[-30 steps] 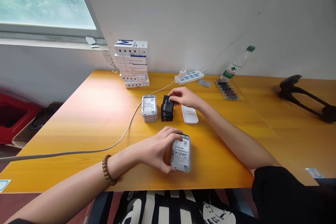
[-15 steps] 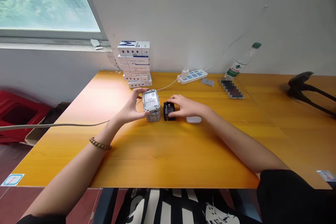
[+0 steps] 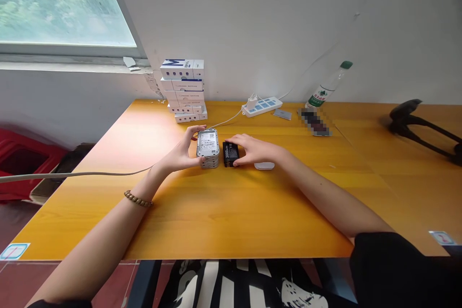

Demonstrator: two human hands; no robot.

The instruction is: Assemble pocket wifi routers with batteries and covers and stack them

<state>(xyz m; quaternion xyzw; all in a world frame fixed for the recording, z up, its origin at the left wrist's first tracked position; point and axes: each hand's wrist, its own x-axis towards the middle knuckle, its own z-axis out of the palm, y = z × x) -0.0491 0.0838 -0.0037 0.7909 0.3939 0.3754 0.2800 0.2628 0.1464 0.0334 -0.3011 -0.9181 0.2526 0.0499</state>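
A stack of grey-white devices (image 3: 208, 148) with label stickers stands mid-table. My left hand (image 3: 182, 152) curls round the stack's left side, fingers on the top device. Just right of it lies a small pile of black batteries (image 3: 230, 153). My right hand (image 3: 252, 149) rests over the batteries, fingers closed on the top one. A white cover (image 3: 264, 166) lies on the table under my right wrist, partly hidden.
White boxes (image 3: 184, 90) are stacked against the wall. A power strip (image 3: 263, 105), a plastic bottle (image 3: 327, 87) and a black stand (image 3: 422, 121) sit along the back. A grey cable (image 3: 90, 173) runs off the orange table's (image 3: 224, 211) left edge.
My left hand carried a device from the table's near side and set it on top of the stack. My right hand lowered onto the batteries. The view shifted slightly.
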